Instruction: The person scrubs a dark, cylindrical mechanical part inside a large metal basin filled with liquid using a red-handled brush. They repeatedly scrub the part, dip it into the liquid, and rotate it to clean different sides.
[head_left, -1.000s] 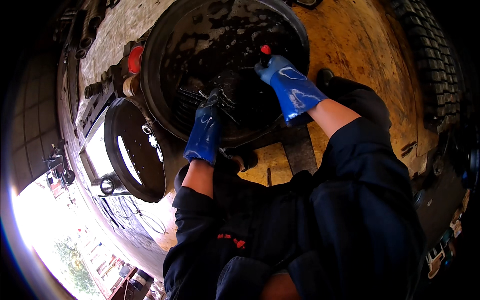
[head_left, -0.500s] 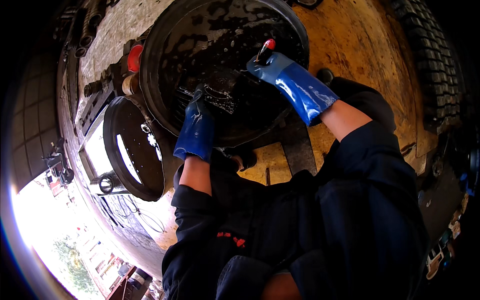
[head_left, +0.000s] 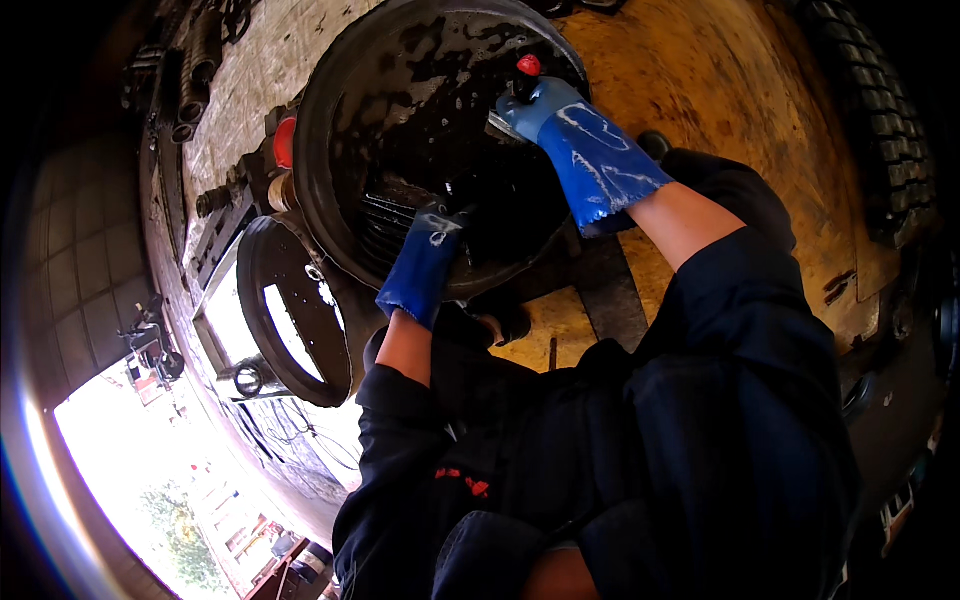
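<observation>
A large round black basin (head_left: 318,180) holds dark, foamy liquid. Inside it, at the near left, a dark part with parallel ribs (head_left: 388,222) stands partly out of the liquid. My left hand (head_left: 437,225), in a blue rubber glove, is closed at the right side of this part; its fingertips are lost in the dark. My right hand (head_left: 535,105), gloved the same way, is closed round a short tool with a red end (head_left: 528,66) over the basin's right side. A greyish edge shows below that fist; the tool's working end is mostly hidden.
A smaller round dark pan (head_left: 262,320) stands tilted left of the basin, beside a red round piece (head_left: 285,143). Dark coil springs (head_left: 203,60) lie at the far left. A large treaded tyre (head_left: 868,120) stands at right, beyond the stained yellow-brown floor (head_left: 690,80).
The ribbed part has turned, so its ribs now show. My left hand has moved slightly right with it. My right hand has tipped the tool and shifted a little away from me.
</observation>
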